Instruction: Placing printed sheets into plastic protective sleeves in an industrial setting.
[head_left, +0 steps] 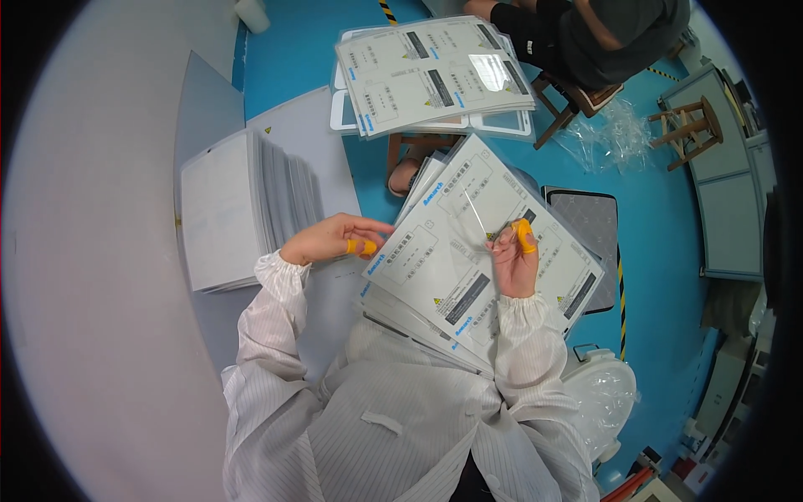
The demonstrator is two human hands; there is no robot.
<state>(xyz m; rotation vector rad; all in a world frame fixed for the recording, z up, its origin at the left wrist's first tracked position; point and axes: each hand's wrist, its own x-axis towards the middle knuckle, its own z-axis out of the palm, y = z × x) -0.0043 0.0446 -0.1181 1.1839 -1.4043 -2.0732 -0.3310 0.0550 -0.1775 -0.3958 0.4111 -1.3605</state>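
A stack of printed white panel sheets [418, 289] lies tilted across my lap. Each sheet has rows of grey boxes, black bars and small yellow warning triangles. Over the top sheet, my right hand [516, 261] pinches what looks like a thin clear film [473, 219], whose bright edge runs up from the fingertips. A yellow finger cot covers one of its fingers. My left hand [330, 238] is beside the sheet's left edge, with fingers stretched toward it and a yellow cot on the thumb. Whether its fingertips touch the sheet is hard to tell.
To the left, a thick stack of white sheets [222, 213] stands on a grey table [326, 125]. Ahead, more printed sheets [435, 71] lie on a stool. A seated person [615, 42] is at the far right, near crumpled clear plastic [615, 134] and a wooden stool [690, 130].
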